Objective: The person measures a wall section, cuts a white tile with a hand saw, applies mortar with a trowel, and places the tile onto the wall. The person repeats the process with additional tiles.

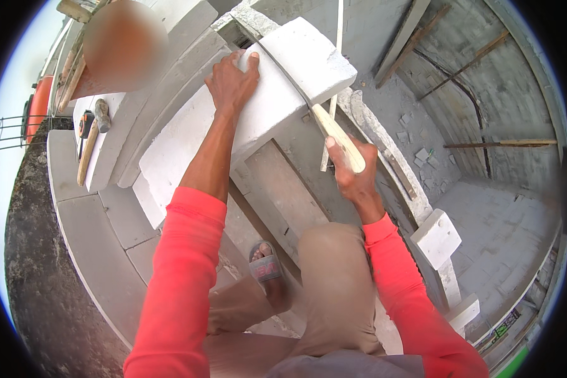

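A long white lightweight concrete block (189, 129) lies slantwise across grey blockwork in front of me. My left hand (233, 79) presses on its top, fingers bent toward its far edge and thumb near the saw. In my right hand (356, 167) is the pale wooden handle (337, 132) of a handsaw, fingers wrapped round it. The thin saw blade (280, 69) runs from the handle across the block to its far side. The blade lies at the block's surface; how deep it sits cannot be told. Beyond it is the block's right end (315, 57).
At left, a hammer (89, 148) and an orange-and-black tape measure (86, 123) lie on a block. A rough wall edge (394, 160) curves along my right, with a lower floor (416, 138) holding rubble beyond. Wooden planks (283, 183) lie below the block, near my sandalled foot (264, 261).
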Demonstrator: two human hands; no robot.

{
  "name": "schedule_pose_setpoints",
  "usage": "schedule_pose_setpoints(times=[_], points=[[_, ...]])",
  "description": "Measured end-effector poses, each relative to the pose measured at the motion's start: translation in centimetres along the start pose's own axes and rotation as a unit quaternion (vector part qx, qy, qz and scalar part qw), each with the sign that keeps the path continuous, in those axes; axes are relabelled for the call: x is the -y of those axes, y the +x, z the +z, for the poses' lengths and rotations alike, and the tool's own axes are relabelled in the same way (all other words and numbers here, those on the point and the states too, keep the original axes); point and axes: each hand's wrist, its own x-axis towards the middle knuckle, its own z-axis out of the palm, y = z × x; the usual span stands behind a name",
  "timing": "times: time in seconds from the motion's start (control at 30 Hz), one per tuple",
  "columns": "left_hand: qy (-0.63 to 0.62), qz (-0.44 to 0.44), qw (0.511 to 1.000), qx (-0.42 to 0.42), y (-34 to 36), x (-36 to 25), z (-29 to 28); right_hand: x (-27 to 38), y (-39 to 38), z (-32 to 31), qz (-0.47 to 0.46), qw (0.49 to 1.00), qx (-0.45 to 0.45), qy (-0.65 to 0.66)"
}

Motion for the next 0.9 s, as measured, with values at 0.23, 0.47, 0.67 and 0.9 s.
schedule_pose_setpoints(times=[0.23, 0.47, 0.67, 0.9], points=[[0.007, -0.008, 1.0, 0.014, -0.5, 0.0, 0.1, 0.5, -13.1, -7.2, -0.044, 0.998, -0.017, -0.039], [-0.013, -0.008, 1.0, 0.019, -0.2, -0.1, -0.2, -5.2, -1.6, 1.0, 0.018, 1.0, -0.013, 0.015], [-0.01, -0.001, 1.0, 0.013, -0.3, -0.2, -0.1, -3.6, -14.3, -6.8, -0.057, 0.998, -0.026, -0.011], [0.015, -0.018, 1.0, 0.007, -0.1, 0.1, 0.4, -9.8, -5.9, -0.9, -0.033, 0.999, -0.002, -0.031]])
